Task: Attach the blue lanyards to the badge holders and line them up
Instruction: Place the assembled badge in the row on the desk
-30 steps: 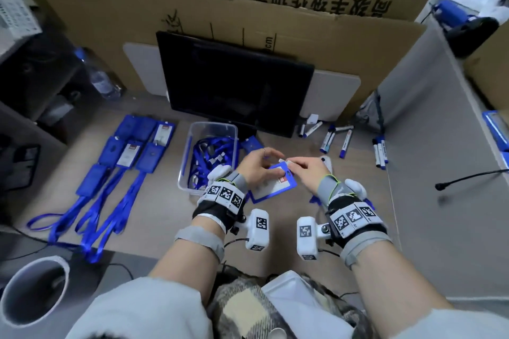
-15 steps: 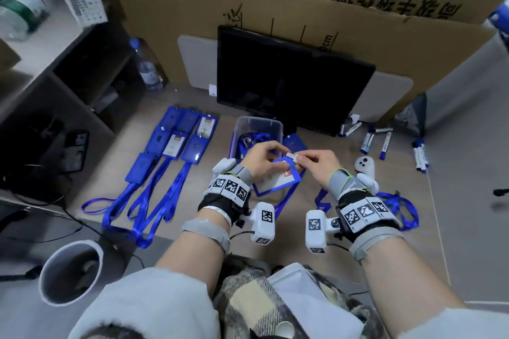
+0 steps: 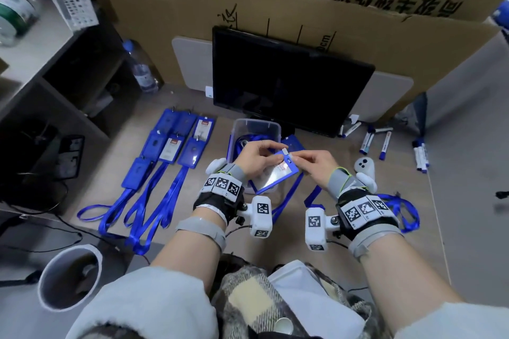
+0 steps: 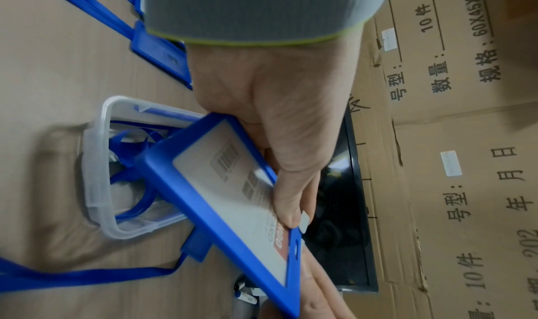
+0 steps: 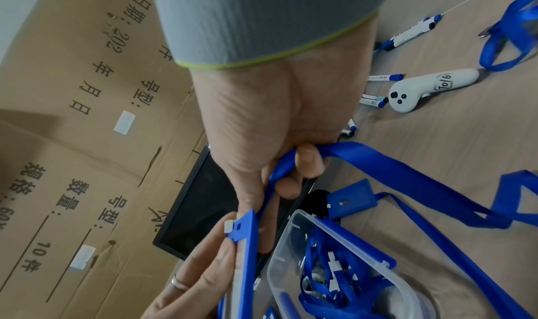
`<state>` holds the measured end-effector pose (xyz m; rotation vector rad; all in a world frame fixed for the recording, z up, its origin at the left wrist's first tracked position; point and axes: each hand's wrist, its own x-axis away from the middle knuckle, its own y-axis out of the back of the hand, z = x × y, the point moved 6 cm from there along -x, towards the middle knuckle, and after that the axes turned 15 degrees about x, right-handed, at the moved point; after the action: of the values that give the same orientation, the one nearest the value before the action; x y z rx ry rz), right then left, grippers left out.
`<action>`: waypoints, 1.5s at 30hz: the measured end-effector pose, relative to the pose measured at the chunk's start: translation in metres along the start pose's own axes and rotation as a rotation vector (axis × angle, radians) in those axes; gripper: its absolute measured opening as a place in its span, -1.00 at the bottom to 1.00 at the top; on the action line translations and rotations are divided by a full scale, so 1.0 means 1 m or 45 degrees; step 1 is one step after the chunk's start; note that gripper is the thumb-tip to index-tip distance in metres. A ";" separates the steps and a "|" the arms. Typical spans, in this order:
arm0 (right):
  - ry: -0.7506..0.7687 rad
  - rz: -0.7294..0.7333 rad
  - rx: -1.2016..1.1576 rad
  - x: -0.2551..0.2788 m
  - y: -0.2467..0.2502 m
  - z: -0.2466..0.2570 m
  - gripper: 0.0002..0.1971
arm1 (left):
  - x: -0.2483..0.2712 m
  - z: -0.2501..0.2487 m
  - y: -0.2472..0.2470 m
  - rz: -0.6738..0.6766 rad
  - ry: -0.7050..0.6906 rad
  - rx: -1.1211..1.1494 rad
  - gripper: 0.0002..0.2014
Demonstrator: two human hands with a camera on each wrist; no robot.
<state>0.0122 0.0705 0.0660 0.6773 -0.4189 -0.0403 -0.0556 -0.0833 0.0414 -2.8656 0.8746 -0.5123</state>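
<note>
Mid-frame, above the tub (image 3: 256, 126): our left hand (image 3: 252, 158) grips the holder (image 3: 275, 175); our right hand (image 3: 316, 164) pinches the lanyard (image 5: 407, 169) clip at its slot. Clipping step, we judge. Next: seat the clip, then lay it by the row (image 3: 176, 143) at left.

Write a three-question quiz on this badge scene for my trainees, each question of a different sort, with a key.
1. True or false: the left hand holds the badge holder up off the desk.
2. Multiple choice: the clear tub holds (A) pens, (B) blue lanyards, (C) nothing.
3. Fill in: the finished badges lie in rows to the person's ____.

Key
1. True; its fingers grip the holder's edge, while the right hand works at the holder's top.
2. B; the pens lie loose on the desk to the right.
3. Left, with their lanyards trailing toward the person.
</note>
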 end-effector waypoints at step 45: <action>-0.200 0.393 -0.384 -0.052 -0.163 0.093 -0.95 | 0.113 0.057 0.148 -0.751 0.281 0.140 -0.72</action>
<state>-0.0560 -0.1034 0.0118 0.3080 -0.6500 0.1345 -0.0253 -0.2691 -0.0078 -2.9673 -0.0118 -0.9066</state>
